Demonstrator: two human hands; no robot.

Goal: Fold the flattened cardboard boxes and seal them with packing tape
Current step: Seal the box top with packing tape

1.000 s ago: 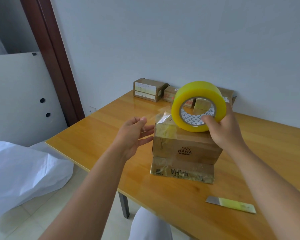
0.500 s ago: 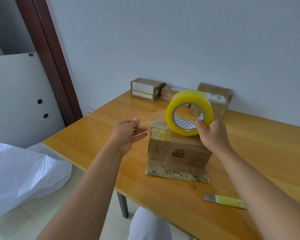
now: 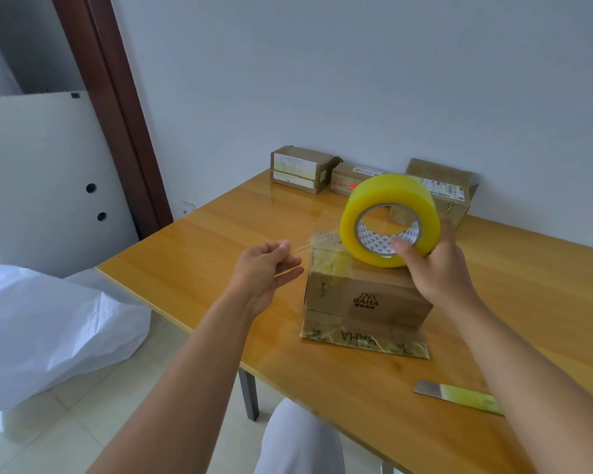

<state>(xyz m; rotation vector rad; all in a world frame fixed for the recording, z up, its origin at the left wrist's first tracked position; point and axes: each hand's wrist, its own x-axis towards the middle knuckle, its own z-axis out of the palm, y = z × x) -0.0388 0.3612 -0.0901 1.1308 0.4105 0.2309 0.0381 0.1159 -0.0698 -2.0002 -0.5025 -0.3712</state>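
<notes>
A small brown cardboard box (image 3: 367, 295) printed "BAHA" stands on the wooden table (image 3: 220, 254), one taped flap (image 3: 363, 341) lying flat toward me. My right hand (image 3: 439, 268) grips a big yellow tape roll (image 3: 389, 200), thumb inside the core, just over the box's top. A clear strip of tape (image 3: 317, 240) runs from the roll leftward. My left hand (image 3: 266, 268) pinches the strip's free end between thumb and forefinger, left of the box and apart from it.
Three other cardboard boxes (image 3: 302, 172) line the wall at the back of the table. A flat metal blade with a yellow end (image 3: 457, 395) lies near the front right. A white bag (image 3: 48, 330) sits on the floor left of the table's corner.
My right hand lowered the roll from above the box to its top. My left hand went from spread fingers to a pinch, and a tape strip now stretches from it to the roll.
</notes>
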